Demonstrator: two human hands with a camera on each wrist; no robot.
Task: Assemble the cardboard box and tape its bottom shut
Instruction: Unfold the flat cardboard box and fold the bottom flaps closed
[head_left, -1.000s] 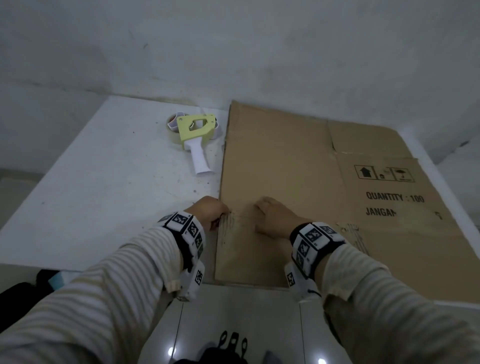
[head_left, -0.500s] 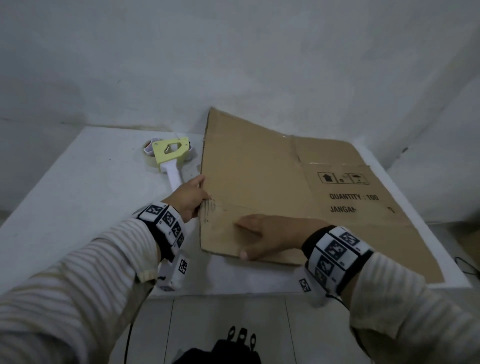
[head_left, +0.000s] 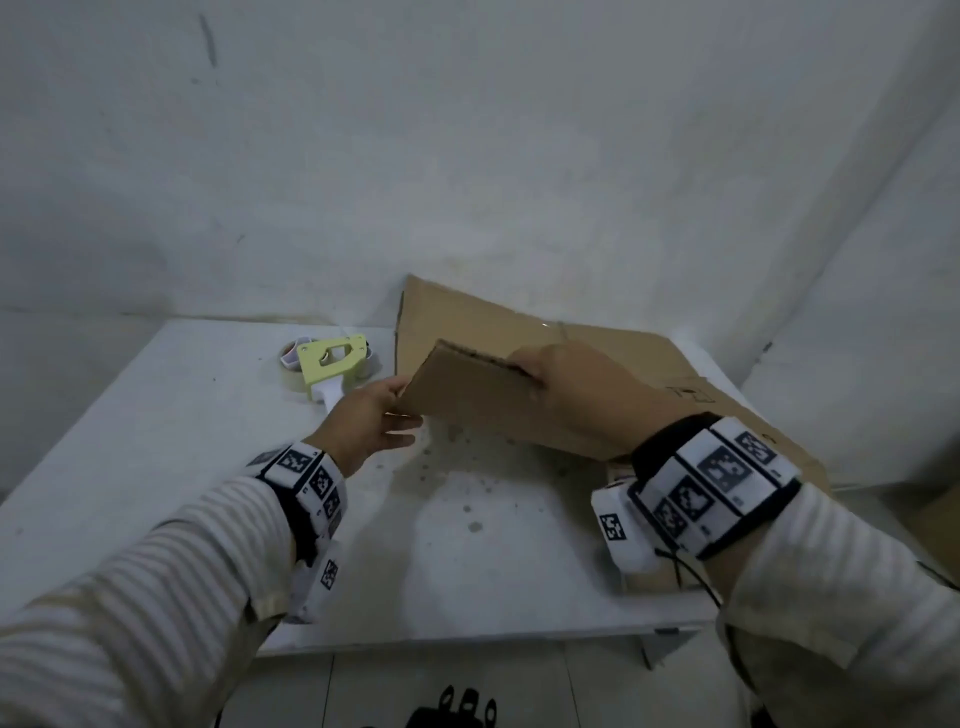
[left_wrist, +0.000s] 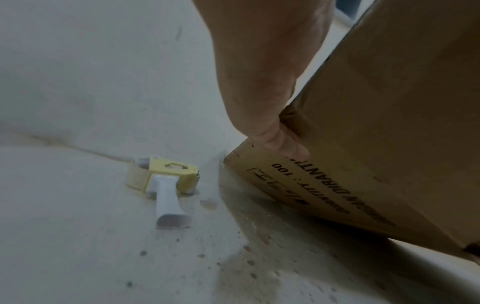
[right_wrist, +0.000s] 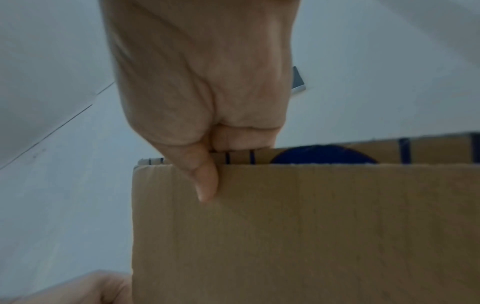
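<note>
A flattened brown cardboard box (head_left: 483, 400) lies on the white table (head_left: 156, 441), its near part raised and tilted toward the wall. My right hand (head_left: 535, 374) grips its raised top edge, thumb on the near face and fingers curled over the far side, which the right wrist view (right_wrist: 207, 174) shows close up. At the panel's lower left corner, my left hand (head_left: 389, 410) pinches the cardboard between thumb and fingers; a printed face (left_wrist: 337, 195) shows beside that hand (left_wrist: 272, 133). A yellow tape dispenser (head_left: 332, 366) with a white handle lies left of the box.
White walls stand close behind and to the right of the table. The table's front edge (head_left: 467, 639) is near my body, with tiled floor below. Brown stains and specks (head_left: 467, 499) mark the tabletop where the cardboard lay.
The near part of the cardboard has risen from flat on the table to tilted up. My right hand went from pressing flat on it to gripping its edge. My left hand moved up with the corner.
</note>
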